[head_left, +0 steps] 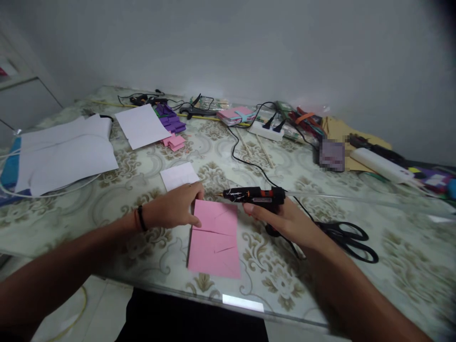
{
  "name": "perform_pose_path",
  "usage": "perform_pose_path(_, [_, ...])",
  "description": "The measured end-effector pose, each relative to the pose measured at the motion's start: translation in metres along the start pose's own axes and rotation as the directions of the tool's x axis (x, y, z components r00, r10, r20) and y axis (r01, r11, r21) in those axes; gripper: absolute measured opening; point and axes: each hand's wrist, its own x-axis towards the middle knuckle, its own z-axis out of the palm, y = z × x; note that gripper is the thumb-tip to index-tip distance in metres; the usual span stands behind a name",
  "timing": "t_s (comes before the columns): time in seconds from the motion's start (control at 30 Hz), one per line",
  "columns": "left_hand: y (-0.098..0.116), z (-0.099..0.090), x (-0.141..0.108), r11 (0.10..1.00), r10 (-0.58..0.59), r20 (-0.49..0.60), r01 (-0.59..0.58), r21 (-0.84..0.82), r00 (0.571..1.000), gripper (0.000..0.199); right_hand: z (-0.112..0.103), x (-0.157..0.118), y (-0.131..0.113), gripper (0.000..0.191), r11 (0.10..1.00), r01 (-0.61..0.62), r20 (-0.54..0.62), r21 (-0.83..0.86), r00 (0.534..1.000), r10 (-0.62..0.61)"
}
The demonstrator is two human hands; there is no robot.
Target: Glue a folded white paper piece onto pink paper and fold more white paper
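Observation:
My right hand (281,216) is wrapped round the handle of a black hot glue gun (254,194). Its nozzle points left, just above the top edge of a pink sheet of paper (213,254), and a long clear glue stick (342,197) runs out of its back. The pink sheet lies near the table's front edge, with a crease across it and short slits or lines on its right side. My left hand (178,206) grips its upper left edge, thumb on the face; the other fingertips are partly hidden. Just beyond lies a small white paper piece (180,175).
Black scissors (351,240) lie right of my right forearm. White sheets (67,152) cover the left side. Folded purple paper (173,121), a white power strip (265,130) and wooden sticks (264,151) sit toward the back. A black cord (245,159) crosses the table.

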Motion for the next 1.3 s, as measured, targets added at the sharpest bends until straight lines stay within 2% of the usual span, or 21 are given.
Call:
perform_pose_path(0.13, [-0.005, 0.003, -0.002, 0.964, -0.062, 0.002, 0.061, -0.258, 0.998, 0.029, -0.002, -0.004, -0.002, 0.043, 1.0, 0.023, -0.043, 0.015, 0.999, -0.022])
perform_pose_path(0.27, [-0.011, 0.005, 0.0, 0.921, -0.085, -0.002, 0.078, -0.381, 0.996, 0.028, -0.005, -0.006, -0.001, 0.043, 0.999, 0.016, -0.087, -0.029, 0.996, -0.019])
perform_pose_path(0.47, [-0.005, 0.0, 0.0, 0.901, -0.142, 0.03, 0.142, -0.41, 0.989, 0.018, 0.002, -0.003, -0.003, 0.043, 0.996, 0.019, -0.119, -0.092, 0.992, -0.03])
perform_pose_path(0.57, [-0.003, -0.001, -0.001, 0.894, -0.122, 0.034, 0.125, -0.43, 0.992, 0.02, 0.007, 0.0, -0.004, 0.045, 0.989, -0.068, -0.196, -0.13, 0.98, 0.041])
perform_pose_path(0.63, [-0.003, 0.0, -0.001, 0.886, -0.099, 0.044, 0.109, -0.451, 0.994, 0.021, 0.01, 0.002, -0.003, 0.041, 0.987, -0.086, -0.178, -0.133, 0.982, 0.061])
perform_pose_path(0.77, [-0.002, 0.002, -0.002, 0.857, -0.121, 0.053, 0.131, -0.498, 0.991, 0.027, 0.014, 0.006, 0.002, 0.035, 0.998, -0.018, -0.115, -0.064, 0.993, 0.011])
perform_pose_path(0.93, [-0.001, -0.003, 0.001, 0.851, -0.181, -0.044, 0.134, -0.508, 0.982, 0.031, 0.017, 0.007, 0.005, 0.029, 0.997, -0.083, -0.101, 0.01, 0.991, 0.083])
perform_pose_path(1.07, [-0.004, -0.007, 0.004, 0.859, -0.19, -0.14, 0.095, -0.503, 0.972, 0.034, 0.015, 0.007, 0.003, 0.025, 0.998, -0.058, -0.134, 0.037, 0.989, 0.062])
perform_pose_path(1.17, [-0.007, -0.006, 0.003, 0.852, -0.163, -0.073, 0.103, -0.514, 0.984, 0.046, 0.013, 0.007, 0.001, 0.027, 0.998, -0.021, -0.139, 0.063, 0.99, 0.029])
perform_pose_path(1.23, [-0.008, -0.004, 0.002, 0.857, -0.123, 0.003, 0.107, -0.504, 0.992, 0.045, 0.012, 0.006, 0.0, 0.03, 0.997, -0.017, -0.138, 0.073, 0.99, 0.027])
perform_pose_path(1.3, [-0.009, -0.001, 0.0, 0.87, -0.079, 0.059, 0.098, -0.484, 0.995, 0.04, 0.01, 0.004, -0.003, 0.036, 0.997, -0.063, -0.178, 0.039, 0.982, 0.069])
